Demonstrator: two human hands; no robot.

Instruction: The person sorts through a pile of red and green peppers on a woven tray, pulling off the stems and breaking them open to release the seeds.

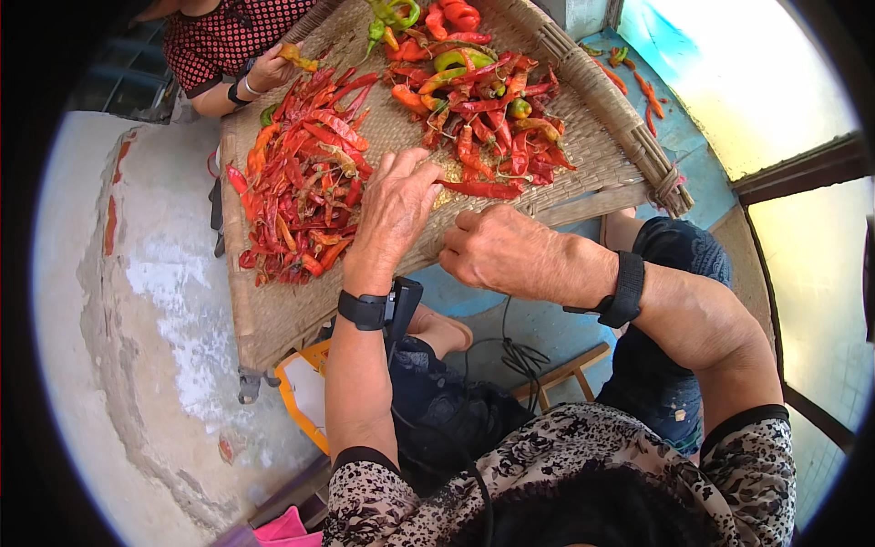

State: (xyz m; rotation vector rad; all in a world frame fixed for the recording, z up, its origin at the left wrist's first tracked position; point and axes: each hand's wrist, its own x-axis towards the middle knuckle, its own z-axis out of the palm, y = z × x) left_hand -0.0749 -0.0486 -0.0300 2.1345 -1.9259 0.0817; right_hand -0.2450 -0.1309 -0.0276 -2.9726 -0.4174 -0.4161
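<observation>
My left hand [402, 198] is over the near middle of a woven tray [287, 308], fingers bent downward. Its thumb and forefinger meet the tip of a long red chili pepper [482, 189]; whether they pinch it is unclear. Against that hand's left side lies a broad heap of dried red chili peppers [301, 184]. My right hand [502, 246] is curled at the tray's near edge, just below the long pepper. Its fingers hide whatever may be inside. Farther back is a second pile of red, orange and green peppers [489, 109]. Yellowish seeds [448, 184] are scattered beside my left fingertips.
Across the tray, another person's hand [270, 70] holds a yellow-orange pepper [299, 57]. A thick bound rim [601, 102] borders the right side. Loose peppers [646, 92] lie on the blue floor. Below are a coiled black cable [523, 355] and a wooden stool [567, 372].
</observation>
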